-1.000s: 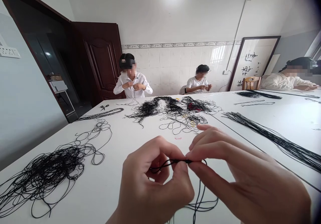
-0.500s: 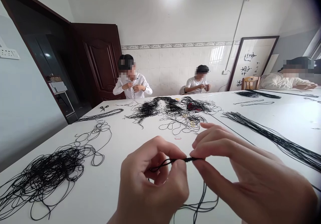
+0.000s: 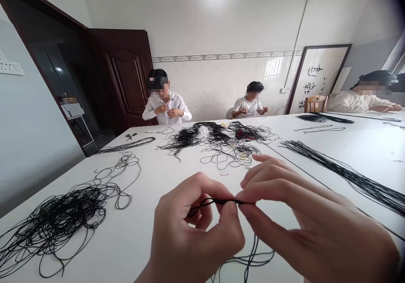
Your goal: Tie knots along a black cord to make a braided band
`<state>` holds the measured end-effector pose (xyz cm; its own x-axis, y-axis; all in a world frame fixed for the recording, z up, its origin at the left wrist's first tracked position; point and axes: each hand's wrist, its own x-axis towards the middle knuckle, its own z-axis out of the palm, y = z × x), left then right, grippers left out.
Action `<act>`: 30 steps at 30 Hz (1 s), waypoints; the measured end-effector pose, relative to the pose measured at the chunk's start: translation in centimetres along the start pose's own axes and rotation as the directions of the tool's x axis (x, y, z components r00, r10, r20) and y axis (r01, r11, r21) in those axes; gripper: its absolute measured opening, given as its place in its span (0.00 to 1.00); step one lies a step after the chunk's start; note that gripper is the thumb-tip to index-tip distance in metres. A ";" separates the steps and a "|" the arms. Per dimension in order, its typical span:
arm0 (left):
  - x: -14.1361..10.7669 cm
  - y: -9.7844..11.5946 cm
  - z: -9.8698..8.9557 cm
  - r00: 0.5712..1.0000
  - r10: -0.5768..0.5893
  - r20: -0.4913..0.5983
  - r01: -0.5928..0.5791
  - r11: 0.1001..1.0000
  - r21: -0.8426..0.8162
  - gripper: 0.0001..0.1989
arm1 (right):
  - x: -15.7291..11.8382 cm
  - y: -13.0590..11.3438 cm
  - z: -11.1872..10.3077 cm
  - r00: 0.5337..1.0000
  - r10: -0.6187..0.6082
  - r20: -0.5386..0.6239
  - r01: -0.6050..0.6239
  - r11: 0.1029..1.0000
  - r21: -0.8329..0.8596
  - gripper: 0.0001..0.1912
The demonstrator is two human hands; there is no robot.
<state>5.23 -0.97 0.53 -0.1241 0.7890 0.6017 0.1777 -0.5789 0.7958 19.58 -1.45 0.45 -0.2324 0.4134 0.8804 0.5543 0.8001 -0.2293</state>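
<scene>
Thin black cord (image 3: 218,201) with a small knotted section is stretched between my two hands, low in the middle of the view. My left hand (image 3: 199,228) pinches it between thumb and forefinger, and a loop of cord lies inside its curled fingers. Thumb and forefinger of my right hand (image 3: 303,219) pinch the cord just to the right, close to the left fingertips; its other fingers are stretched out. Loose cord ends hang below the hands over the white table (image 3: 136,240). The knot is partly hidden by the fingertips.
A tangled black cord heap (image 3: 69,211) lies left, with scissors (image 3: 131,137) beyond. More cord piles (image 3: 218,135) lie mid-table, and a straight cord bundle (image 3: 344,173) lies right. Several people sit at the far side, including one person (image 3: 166,105) handling cord.
My fingertips have drawn closer together, covering more of the knot. My right hand has shifted slightly left. The person at the far middle has spread their hands apart.
</scene>
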 end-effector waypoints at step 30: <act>0.6 0.3 -1.2 0.972 -0.146 0.182 0.145 0.989 0.019 0.09 | -0.3 0.5 -0.3 0.998 0.054 -0.034 -0.056 0.994 -0.092 0.09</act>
<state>4.07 -0.89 1.20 0.0314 0.8892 0.4564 0.1760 -0.4544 0.8732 20.20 -1.33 0.21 -0.1751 0.4406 0.8804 0.6376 0.7321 -0.2396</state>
